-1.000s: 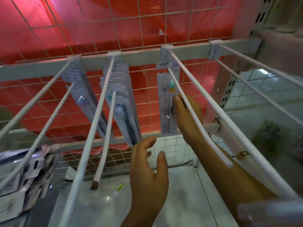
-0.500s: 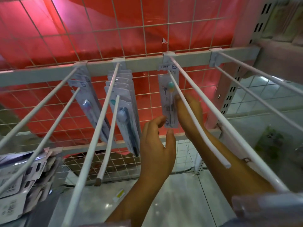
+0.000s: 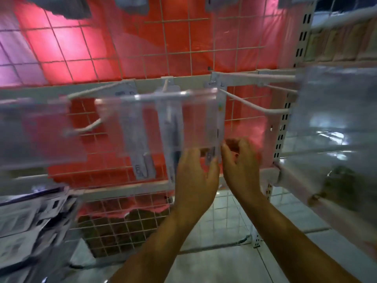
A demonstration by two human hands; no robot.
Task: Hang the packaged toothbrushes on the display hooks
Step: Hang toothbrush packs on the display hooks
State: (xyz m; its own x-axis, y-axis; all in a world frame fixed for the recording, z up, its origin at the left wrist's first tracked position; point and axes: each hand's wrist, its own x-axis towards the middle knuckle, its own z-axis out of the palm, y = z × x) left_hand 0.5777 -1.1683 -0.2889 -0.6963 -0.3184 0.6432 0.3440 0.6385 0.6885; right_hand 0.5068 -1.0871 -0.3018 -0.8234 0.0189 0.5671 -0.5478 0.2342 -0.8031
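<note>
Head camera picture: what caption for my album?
Left hand and right hand meet at a toothbrush pack hanging on a hook.

Motion blur smears the packaged toothbrushes (image 3: 171, 127); pink light glows through the red sheet (image 3: 183, 48) upper left; edges seem bowed.

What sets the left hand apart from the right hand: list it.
The left hand shows its back and pinches the lower end of the toothbrush pack; the right hand is turned sideways, fingers curled beside it, grip unclear. The left hand sits slightly lower than the right hand. Both reach up to that pack.
</note>
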